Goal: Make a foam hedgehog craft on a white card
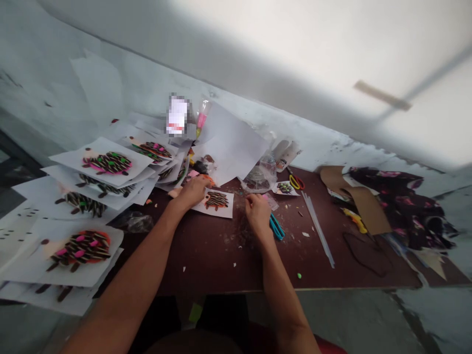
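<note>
A small white card [224, 211] lies on the table with a hedgehog figure [217, 200] on it, orange-bodied with dark strips for spines. My left hand [194, 191] is at the card's upper left, its fingers bent together beside lumps of orange and pink clay [211, 179]; what they grip, if anything, is hidden. To the right of the card, my right hand [257, 211] has its thumb and fingers pressed together. Anything pinched there is too small to make out. Just beyond that wrist lies a teal cutter-like tool [276, 227].
Stacked hedgehog pictures [106, 160] fill the left side, some overhanging the edge. Behind are a phone [177, 115], white sheets [232, 142] and clear plastic bags [261, 174]. Rightward lie scissors [297, 182], clear sticks [317, 228], a yellow tool [354, 220], brown card [370, 209] and dark floral cloth [401, 201].
</note>
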